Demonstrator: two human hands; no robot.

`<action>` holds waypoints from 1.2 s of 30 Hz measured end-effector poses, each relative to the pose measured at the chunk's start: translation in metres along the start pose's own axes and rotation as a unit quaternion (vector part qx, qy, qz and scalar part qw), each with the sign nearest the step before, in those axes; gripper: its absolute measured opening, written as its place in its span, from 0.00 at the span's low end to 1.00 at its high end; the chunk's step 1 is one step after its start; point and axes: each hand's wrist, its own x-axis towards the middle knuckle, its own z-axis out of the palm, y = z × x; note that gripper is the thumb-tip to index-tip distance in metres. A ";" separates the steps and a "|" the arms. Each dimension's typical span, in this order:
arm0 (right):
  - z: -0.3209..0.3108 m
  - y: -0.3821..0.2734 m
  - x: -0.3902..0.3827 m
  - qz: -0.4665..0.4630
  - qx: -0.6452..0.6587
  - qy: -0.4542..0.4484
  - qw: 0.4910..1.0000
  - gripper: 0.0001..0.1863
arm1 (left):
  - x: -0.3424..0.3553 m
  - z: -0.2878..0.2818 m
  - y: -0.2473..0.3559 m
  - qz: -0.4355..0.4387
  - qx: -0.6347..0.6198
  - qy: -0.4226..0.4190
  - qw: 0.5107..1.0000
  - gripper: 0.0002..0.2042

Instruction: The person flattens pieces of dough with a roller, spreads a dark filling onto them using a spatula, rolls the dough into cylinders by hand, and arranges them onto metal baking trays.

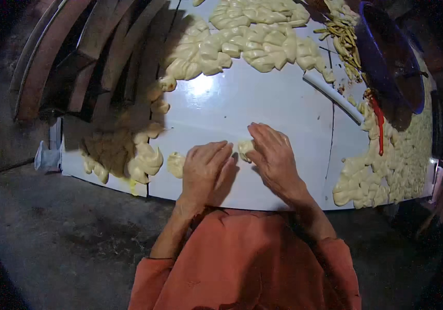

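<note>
A small pale lump of dough (pixel 244 149) lies at the middle of the white tabletop (pixel 221 111). The thumb and fingers of my right hand (pixel 275 160) close round its right side, hiding part of it. To the left, my left hand (pixel 204 168) rests edge-down on the surface, fingers stretched and held together, with no object seen in it. Beside that hand's outer edge lies a flattened round piece of dough (pixel 175 165). Several softer-looking, larger dough pieces (pixel 145 163) sit farther left, partly in shadow.
Many dough pieces (pixel 252 44) cover the far side, and more (pixel 382 178) spread at right. A white tube (pixel 333 96), a red long-handled tool (pixel 378 124), a blue basin (pixel 392 62) and a heap of greenish-yellow strips (pixel 343 44) lie far right. Curved boards (pixel 51 57) stand left.
</note>
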 end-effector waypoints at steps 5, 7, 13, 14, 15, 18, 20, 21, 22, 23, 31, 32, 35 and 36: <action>0.012 0.007 -0.037 -0.046 -0.106 -0.209 0.971 0.50 | -0.026 0.036 0.017 0.026 0.116 -0.147 0.982 0.36; 0.009 0.013 -0.047 -0.043 -0.147 -0.205 0.967 0.50 | -0.027 0.038 0.017 -0.002 0.139 -0.156 0.978 0.42; 0.000 0.008 -0.056 -0.009 -0.205 -0.197 0.959 0.47 | -0.030 0.034 0.009 0.016 0.148 -0.158 0.976 0.43; -0.001 0.006 -0.058 -0.005 -0.210 -0.193 0.959 0.47 | -0.033 0.032 0.008 0.018 0.146 -0.173 0.974 0.42; -0.001 0.004 -0.060 -0.009 -0.181 -0.181 0.967 0.47 | -0.036 0.032 0.010 0.017 0.136 -0.169 0.976 0.42; 0.005 0.002 -0.071 -0.015 -0.137 -0.198 0.971 0.45 | -0.053 0.044 0.012 0.022 0.132 -0.179 0.975 0.42; 0.000 0.005 -0.068 -0.014 -0.142 -0.212 0.967 0.44 | -0.055 0.043 0.010 0.035 0.149 -0.182 0.971 0.42; -0.005 0.009 -0.066 -0.019 -0.103 -0.187 0.977 0.38 | -0.055 0.042 0.009 0.033 0.134 -0.181 0.974 0.41; -0.007 0.015 -0.066 -0.018 -0.100 -0.188 0.977 0.38 | -0.055 0.039 0.008 0.031 0.119 -0.181 0.976 0.41; -0.008 0.022 -0.066 0.018 -0.033 -0.156 0.987 0.35 | -0.053 0.035 0.008 0.025 0.087 -0.177 0.980 0.40; 0.001 0.001 -0.040 0.032 0.003 -0.029 0.999 0.13 | -0.050 0.035 0.003 0.015 0.053 -0.150 0.987 0.33; 0.004 -0.003 -0.038 0.018 -0.023 -0.022 0.999 0.12 | -0.051 0.036 0.003 0.013 0.052 -0.150 0.987 0.33; 0.014 -0.002 -0.040 -0.008 -0.087 0.000 0.996 0.08 | -0.051 0.035 0.005 0.008 0.055 -0.140 0.989 0.32; 0.015 -0.003 -0.041 -0.015 -0.115 -0.001 0.993 0.07 | -0.051 0.036 0.005 0.006 0.055 -0.139 0.989 0.32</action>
